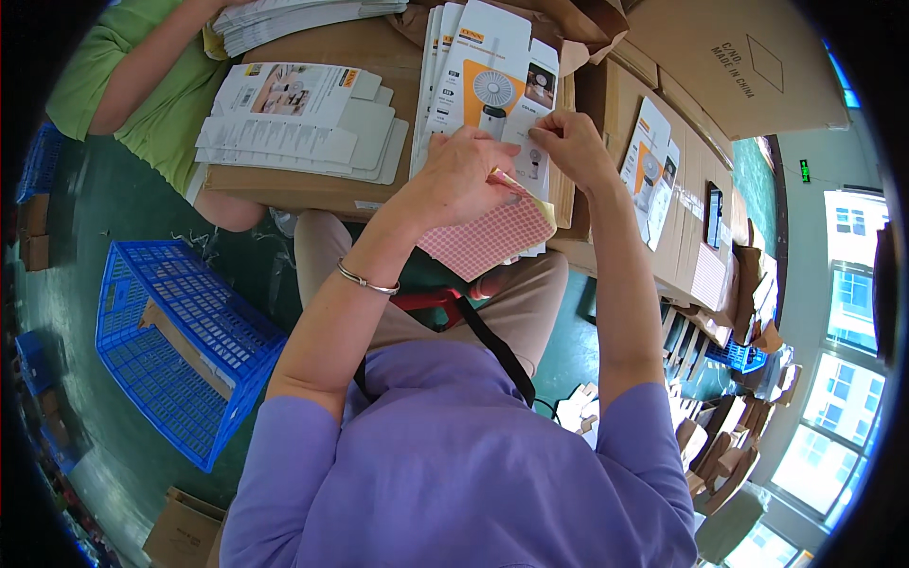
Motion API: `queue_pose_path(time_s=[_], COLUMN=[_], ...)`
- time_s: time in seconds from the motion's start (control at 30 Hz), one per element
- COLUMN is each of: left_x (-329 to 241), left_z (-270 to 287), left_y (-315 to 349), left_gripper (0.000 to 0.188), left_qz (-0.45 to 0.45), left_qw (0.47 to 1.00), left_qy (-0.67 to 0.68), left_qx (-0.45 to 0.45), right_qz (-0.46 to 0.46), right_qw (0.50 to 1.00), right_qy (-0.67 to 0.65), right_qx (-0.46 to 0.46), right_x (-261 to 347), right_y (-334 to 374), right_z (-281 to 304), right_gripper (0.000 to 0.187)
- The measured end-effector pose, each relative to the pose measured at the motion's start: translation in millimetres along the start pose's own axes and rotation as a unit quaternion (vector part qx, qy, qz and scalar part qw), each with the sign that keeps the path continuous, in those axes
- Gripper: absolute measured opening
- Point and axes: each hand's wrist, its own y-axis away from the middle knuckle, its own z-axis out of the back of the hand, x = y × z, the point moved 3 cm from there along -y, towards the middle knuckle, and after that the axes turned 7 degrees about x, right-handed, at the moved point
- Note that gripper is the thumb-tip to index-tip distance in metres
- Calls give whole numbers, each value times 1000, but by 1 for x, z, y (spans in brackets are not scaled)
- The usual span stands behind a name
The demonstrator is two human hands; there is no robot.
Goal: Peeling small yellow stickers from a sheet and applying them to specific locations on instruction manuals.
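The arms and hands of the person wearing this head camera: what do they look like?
The short left sleeve and right sleeve are plain purple fabric. A thin, silver-coloured metal bangle circles the left forearm. The left hand and right hand are ungloved.

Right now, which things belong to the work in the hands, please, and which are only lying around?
Apparently in use:
pink-gridded sheet, in the left fingers
flat fan cartons beneath the sheet

Apparently lying around:
blue crate on the floor
dark phone-like object on a cardboard box
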Motion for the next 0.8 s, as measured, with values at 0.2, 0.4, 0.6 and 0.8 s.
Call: queue_pose_path(time_s=[0.2, 0.4, 0.6, 0.8], left_x=[-2, -3, -3, 5], left_z=[1, 1, 0, -2], left_y=[0, 0, 0, -3], left_gripper=[11, 11, 9, 6], left_qz=[11, 14, 9, 10], left_qw=[1000, 1000, 1000, 999], left_qy=[1, 0, -12, 35], left_qx=[14, 16, 5, 3], right_qz=[-17, -15, -6, -127], right_qw=[1000, 999, 996, 920], right_qy=[14, 29, 64, -346], right_qx=[-3, -16, -58, -137], right_x=[2, 1, -2, -42], right_y=[1, 0, 6, 17], right_z=[-2, -4, -11, -12], right_gripper=[21, 22, 20, 22])
